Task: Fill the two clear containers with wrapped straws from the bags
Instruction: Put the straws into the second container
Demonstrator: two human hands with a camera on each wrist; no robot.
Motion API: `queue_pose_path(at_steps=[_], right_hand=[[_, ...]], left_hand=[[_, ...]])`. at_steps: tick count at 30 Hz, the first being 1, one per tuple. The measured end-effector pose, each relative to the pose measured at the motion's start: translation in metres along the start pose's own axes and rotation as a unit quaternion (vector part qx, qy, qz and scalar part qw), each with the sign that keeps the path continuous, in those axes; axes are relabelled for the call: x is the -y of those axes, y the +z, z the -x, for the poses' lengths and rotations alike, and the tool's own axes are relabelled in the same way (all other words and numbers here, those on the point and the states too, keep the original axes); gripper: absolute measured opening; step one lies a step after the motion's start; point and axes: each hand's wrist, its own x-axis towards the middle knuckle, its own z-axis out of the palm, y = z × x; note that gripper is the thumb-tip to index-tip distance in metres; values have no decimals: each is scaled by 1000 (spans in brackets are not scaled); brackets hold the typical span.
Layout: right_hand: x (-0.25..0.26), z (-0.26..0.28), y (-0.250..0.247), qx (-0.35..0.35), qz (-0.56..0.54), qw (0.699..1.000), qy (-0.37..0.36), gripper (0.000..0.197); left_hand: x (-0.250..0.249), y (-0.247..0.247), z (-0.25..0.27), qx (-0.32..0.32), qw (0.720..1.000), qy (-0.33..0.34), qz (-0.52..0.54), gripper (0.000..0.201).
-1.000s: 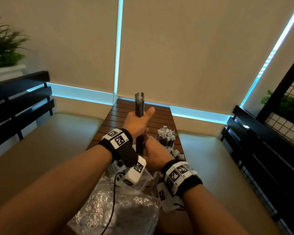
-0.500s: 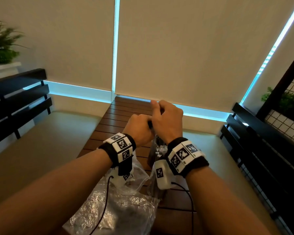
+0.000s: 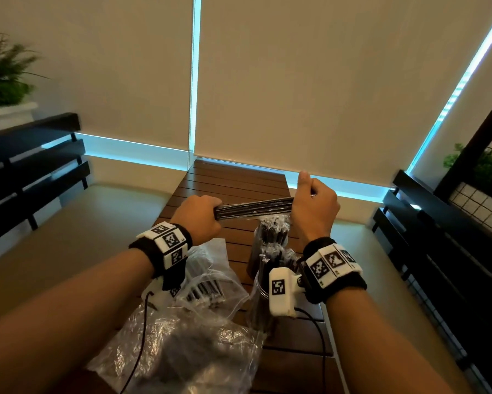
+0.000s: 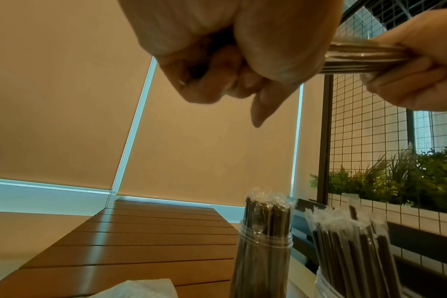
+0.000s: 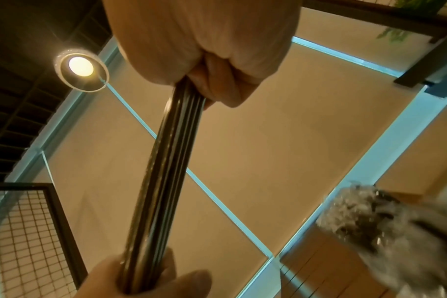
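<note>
A bundle of dark wrapped straws (image 3: 254, 211) (image 4: 365, 57) (image 5: 163, 177) lies almost level in the air between my hands. My left hand (image 3: 200, 216) (image 4: 232, 66) grips its left end and my right hand (image 3: 314, 207) (image 5: 204, 60) grips its right end. Below it stand two clear containers, both holding dark wrapped straws: the far container (image 3: 269, 245) (image 4: 264, 248) and the near container (image 3: 260, 297) (image 4: 355, 262), the latter partly hidden by my right wrist. A clear bag of straws (image 3: 207, 282) lies under my left wrist.
A crumpled clear bag (image 3: 182, 348) lies at the near end of the brown slatted table (image 3: 233, 183). Beige benches flank the table, with black slatted rails (image 3: 449, 251) to either side. A wire grid and green plants (image 4: 401, 181) stand on the right.
The bundle stood upright in both hands a second ago. The hands then came together over the containers, and now they have spread apart with the bundle turned level.
</note>
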Motion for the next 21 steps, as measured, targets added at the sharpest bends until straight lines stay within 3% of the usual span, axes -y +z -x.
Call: queue_pose_path(at_steps=[5,9,12,15,17,18,20,21], right_hand=[[4,7,4,10,-120,990,66,27],[11,8,4,89,-302,937,154,19],[22,14,9,81,-252,952,155,25],[22,9,7,18,-247,950,192,18],[18,2,3,-7,-244,947,208,38],[18,1,1,-5,-241,948,208,47],[18,3,2,13,-245,953,179,35],[20,6,4,24,-247,955,163,26]], left_hand=[[-3,3,-1,14,1000,-18,7,18],[-5,9,1,16,999,-2,52,28],[-8,13,1,-11,995,-6,95,12],[9,9,-6,11,972,-99,211,29],[22,1,-9,41,914,-195,354,27],[26,-1,-8,50,866,-251,430,23],[29,-4,-6,76,748,-325,574,24],[26,-4,-6,93,698,-333,627,36]])
